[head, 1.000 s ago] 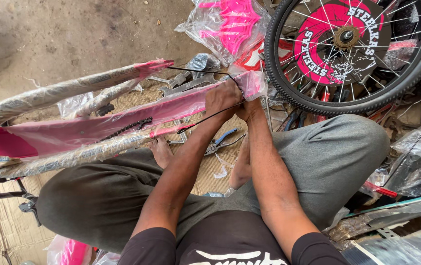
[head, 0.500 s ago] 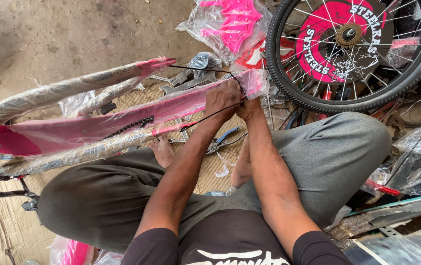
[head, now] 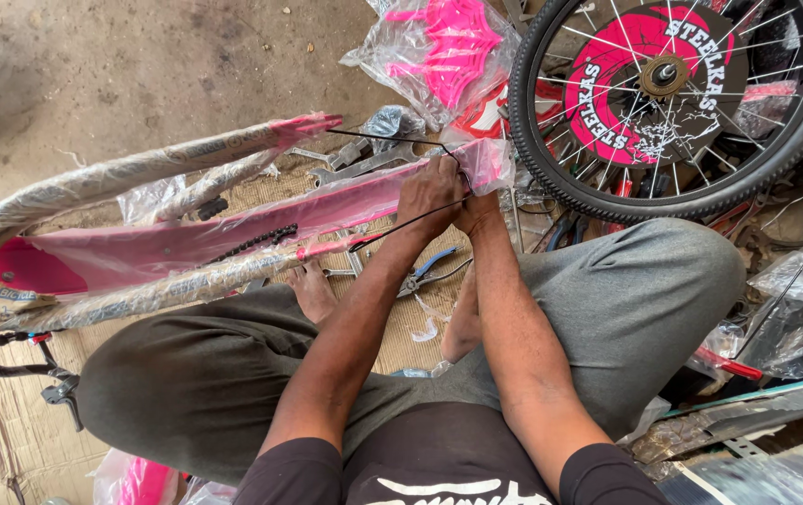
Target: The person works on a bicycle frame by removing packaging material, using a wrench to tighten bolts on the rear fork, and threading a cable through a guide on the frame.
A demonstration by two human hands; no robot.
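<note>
While the left hand (head: pixel 431 192) and right hand (head: pixel 476 210) stay closed together on the wrapped pink frame (head: pixel 233 229) and thin black cable (head: pixel 392 229) at 12 o'clock, the cable could probably slip or snag the wheel (head: pixel 672 103) at 2 o'clock.

Glossy pink painted metal bicycle frame (head: pixel 233 234) under crinkled clear plastic wrap. Matt black knobbly rubber tyre (head: pixel 551 178), shiny metal spokes (head: pixel 626 56). Dull steel spanners (head: pixel 364 166). Rough dusty concrete floor (head: pixel 121 65). Soft grey cloth trousers (head: pixel 644 281).
</note>
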